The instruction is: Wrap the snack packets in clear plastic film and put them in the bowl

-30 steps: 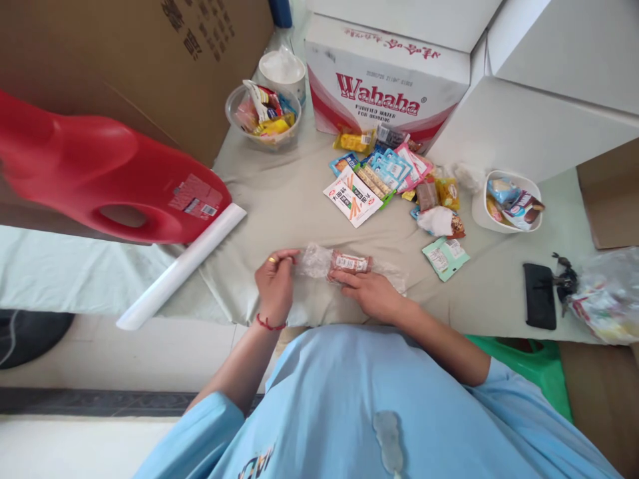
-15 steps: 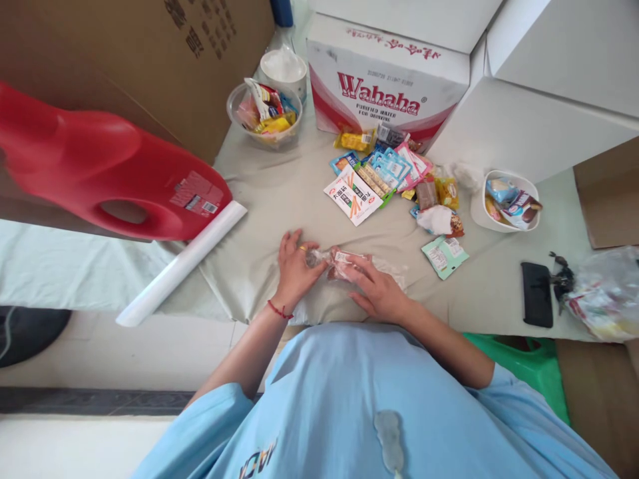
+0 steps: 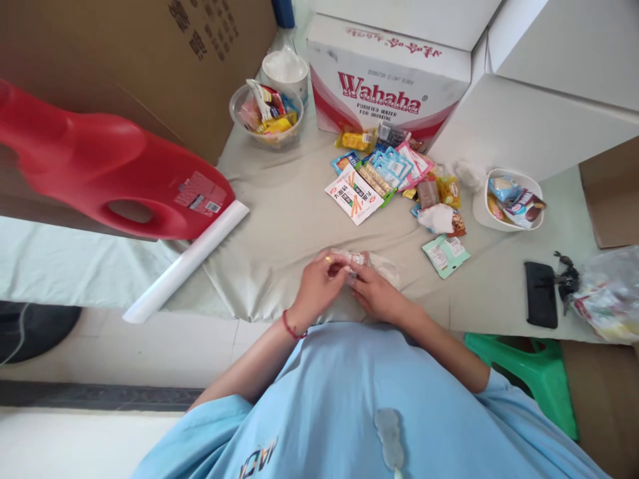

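At the table's front edge, my left hand [image 3: 319,286] and my right hand [image 3: 377,296] meet, fingertips bent together. Between and behind them lies a small reddish-brown snack packet [image 3: 360,257] with a pale label, wrapped in clear plastic film [image 3: 388,267]. My left hand, with a ring and a red bracelet, pinches the film near the packet's close side. The right fingers grip the same wrapped packet from the right. My fingers hide most of it and the exact pinch points.
Ahead is a pile of snack packets [image 3: 389,166] by a Wahaba-type water carton [image 3: 389,80]. A clear bowl [image 3: 234,116] and white tub [image 3: 482,206] hold snacks. Leftward lie a film roll [image 3: 187,263] and red jug [image 3: 150,166]. A phone [image 3: 540,295] lies right, above a green stool [image 3: 544,379].
My left hand has moved right to meet my right hand over the packet. The film end that stuck out to the left is now gathered in between the fingers.
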The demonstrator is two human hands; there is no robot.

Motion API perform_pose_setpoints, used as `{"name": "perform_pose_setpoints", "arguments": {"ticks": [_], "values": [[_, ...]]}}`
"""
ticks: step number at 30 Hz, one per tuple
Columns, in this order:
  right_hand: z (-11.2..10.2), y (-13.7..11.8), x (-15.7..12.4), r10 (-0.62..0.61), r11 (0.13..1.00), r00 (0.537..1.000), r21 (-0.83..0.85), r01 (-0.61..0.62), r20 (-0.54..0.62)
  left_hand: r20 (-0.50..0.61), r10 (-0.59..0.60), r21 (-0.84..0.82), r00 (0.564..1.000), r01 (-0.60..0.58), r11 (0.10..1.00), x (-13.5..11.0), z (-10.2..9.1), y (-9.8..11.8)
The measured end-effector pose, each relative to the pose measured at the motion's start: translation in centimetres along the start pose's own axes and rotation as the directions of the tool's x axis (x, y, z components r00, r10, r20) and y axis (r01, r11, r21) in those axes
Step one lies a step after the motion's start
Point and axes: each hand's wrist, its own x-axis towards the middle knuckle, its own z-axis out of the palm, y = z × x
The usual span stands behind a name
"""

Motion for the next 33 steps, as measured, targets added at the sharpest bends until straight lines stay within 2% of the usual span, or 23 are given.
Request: {"name": "perform_pose_setpoints", "arguments": {"ticks": [4, 7, 9, 11, 13, 14, 16, 18, 20, 22, 24, 26, 28, 30, 33], "values": [[-1.9, 0.7, -1.6, -0.016, 0.994, 1.000, 0.113, 0.015, 0.007, 0.115, 0.195, 0.129, 0.974, -0.209, 0.969, 0.2, 3.2, 0.3], [-3.1, 1.3, -3.5, 0.080, 0.974, 0.990, 0.223, -0.051, -0.120, 0.214, 0.284, 0.260, 0.935, -0.335, 0.906, -0.4, 4.5, -0.4], [-3.6, 1.5, -4.5, 0.255, 0.944, 0.933, 0.274, -0.184, -0.254, 0.232, 0.302, 0.371, 0.925, -0.371, 0.851, -1.0, 5.0, -1.1], [-3.6, 1.6, -5.2, 0.411, 0.909, 0.826, 0.238, -0.342, -0.385, 0.238, 0.300, 0.456, 0.924, -0.379, 0.805, -1.5, 5.2, -1.7], [-3.3, 1.7, -5.8, 0.462, 0.873, 0.750, 0.097, -0.477, -0.473, 0.244, 0.292, 0.509, 0.925, -0.379, 0.773, -1.8, 5.1, -2.1], [-3.0, 1.6, -6.0, 0.461, 0.853, 0.744, 0.012, -0.521, -0.483, 0.248, 0.289, 0.528, 0.925, -0.379, 0.760, -1.9, 5.1, -2.2], [-2.5, 1.3, -6.6, 0.456, 0.830, 0.776, -0.108, -0.548, -0.436, 0.260, 0.288, 0.556, 0.922, -0.387, 0.736, -2.0, 5.0, -2.1], [-2.1, 0.5, -6.9, 0.454, 0.849, 0.818, -0.106, -0.517, -0.353, 0.273, 0.287, 0.571, 0.918, -0.395, 0.720, -2.1, 4.9, -2.0], [-2.3, -0.4, -6.8, 0.470, 0.876, 0.834, 0.039, -0.481, -0.290, 0.280, 0.283, 0.579, 0.917, -0.396, 0.712, -2.2, 4.9, -1.9], [-2.9, -1.2, -5.7, 0.526, 0.845, 0.813, 0.261, -0.466, -0.249, 0.286, 0.280, 0.584, 0.916, -0.398, 0.708, -2.4, 5.0, -2.0], [-3.6, -1.5, -3.4, 0.570, 0.786, 0.791, 0.425, -0.448, -0.220, 0.292, 0.277, 0.598, 0.915, -0.401, 0.694, -2.6, 5.1, -2.1], [-4.0, -1.3, -0.3, 0.566, 0.786, 0.788, 0.448, -0.426, -0.242, 0.295, 0.272, 0.618, 0.916, -0.400, 0.677, -2.7, 5.1, -2.3], [-4.0, -0.8, 2.9, 0.539, 0.832, 0.789, 0.331, -0.445, -0.294, 0.306, 0.274, 0.612, 0.912, -0.409, 0.677, -2.6, 4.9, -2.5], [-3.6, -0.5, 5.6, 0.506, 0.862, 0.811, 0.134, -0.489, -0.294, 0.328, 0.300, 0.551, 0.896, -0.439, 0.710, -2.6, 4.3, -3.0], [-2.5, -1.4, 7.4, 0.441, 0.873, 0.878, -0.138, -0.468, -0.186, 0.267, 0.333, 0.435, 0.904, -0.422, 0.796, -3.3, 2.4, -3.8]]}}
